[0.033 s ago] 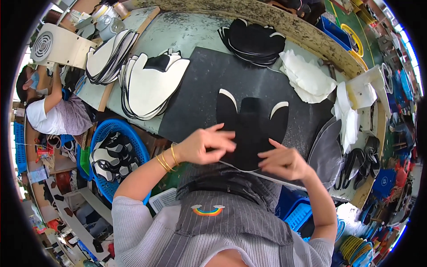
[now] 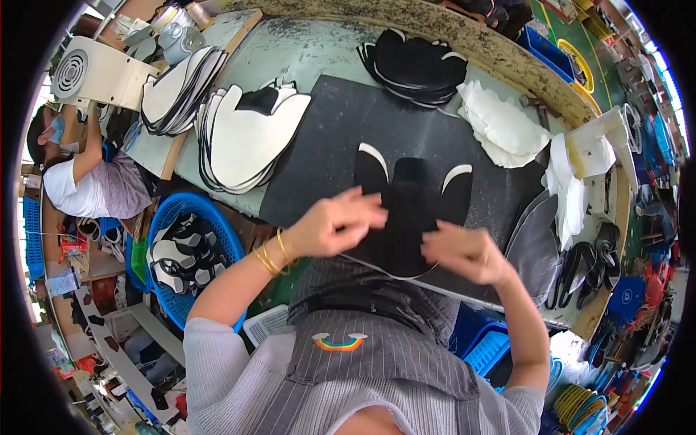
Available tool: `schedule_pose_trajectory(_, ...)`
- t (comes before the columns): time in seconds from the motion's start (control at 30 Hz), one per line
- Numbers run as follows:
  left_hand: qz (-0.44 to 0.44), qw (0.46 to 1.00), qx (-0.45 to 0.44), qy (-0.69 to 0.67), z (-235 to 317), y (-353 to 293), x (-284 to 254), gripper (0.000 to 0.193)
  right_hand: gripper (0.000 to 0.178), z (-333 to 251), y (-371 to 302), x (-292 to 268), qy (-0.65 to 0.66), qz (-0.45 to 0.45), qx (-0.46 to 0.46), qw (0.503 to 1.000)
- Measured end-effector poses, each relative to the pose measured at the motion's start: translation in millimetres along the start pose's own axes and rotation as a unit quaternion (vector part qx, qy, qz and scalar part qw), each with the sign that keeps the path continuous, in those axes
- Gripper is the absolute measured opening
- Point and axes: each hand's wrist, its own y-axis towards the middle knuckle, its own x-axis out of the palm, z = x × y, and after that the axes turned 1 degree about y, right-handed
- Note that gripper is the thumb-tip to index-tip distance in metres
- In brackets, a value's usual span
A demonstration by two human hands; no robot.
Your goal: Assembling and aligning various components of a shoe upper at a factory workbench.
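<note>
A black shoe upper piece with white edges on two raised tips lies flat on a dark board, its rounded end at the near edge. My left hand, gold bangles on its wrist, is over the left side of the piece with fingers stretched out and apart. Over the right side hovers my right hand, its fingers extended and a little smeared by motion. Neither hand holds anything. Whether the fingertips touch the piece cannot be made out.
Stacked white pieces lie left of the board, black ones at its far edge. White sheets and dark grey pieces are on the right. A blue basket of parts stands lower left. Beyond it sits a co-worker.
My right hand's fingers have drawn together and shifted slightly, blurring. My left fingers have moved a little upward. The black piece lies in nearly the same place.
</note>
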Motion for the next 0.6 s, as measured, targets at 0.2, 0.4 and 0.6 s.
schedule_pose_trajectory(0.2, 0.065, 0.990, -0.036, 0.122, -25, 30, 8, 0.051, 0.044, 18, 70, 42, -0.134, -0.053, -0.092, 0.985)
schedule_pose_trajectory(0.4, -0.015, 0.929, -0.005, 0.371, -12, 29, -2, 0.073, 0.050, -23, -1, 54, 0.105, -0.229, -0.004, 0.968)
schedule_pose_trajectory(0.6, 0.064, 0.956, -0.002, 0.287, -16, 14, -1, 0.053, 0.070, 0, 70, 36, -0.344, 0.006, 0.065, 0.937)
